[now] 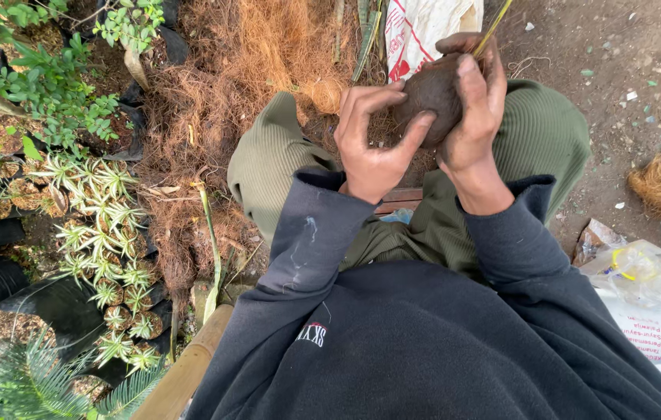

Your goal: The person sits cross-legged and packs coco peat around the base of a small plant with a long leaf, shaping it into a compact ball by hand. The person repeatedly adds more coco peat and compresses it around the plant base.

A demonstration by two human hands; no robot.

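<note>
- Your right hand (472,109) is wrapped over the round brown fibrous ball (433,95), fingers curled across its top and far side, holding it up above your knees at about 1 o'clock in the view.
- Your left hand (373,136) grips the same ball from its 9 o'clock side, thumb pressed on the near face, fingers bent against the top.
- A thin yellow-green stalk (492,29) sticks out past your right fingers toward 1 o'clock.
- Below the ball, your olive-green ribbed trousers (548,140) cover both knees; dark hoodie sleeves run back toward 6 o'clock.
- At 11 o'clock lies a heap of dry reddish-brown fibre (252,62).
- At 9 o'clock, small striped green plants in black grow bags (108,233) stand packed together.
- At 12 o'clock rests a white printed sack (420,31); at 4 o'clock, crumpled clear plastic bags (645,280) sit on the bare dirt ground (618,47).
</note>
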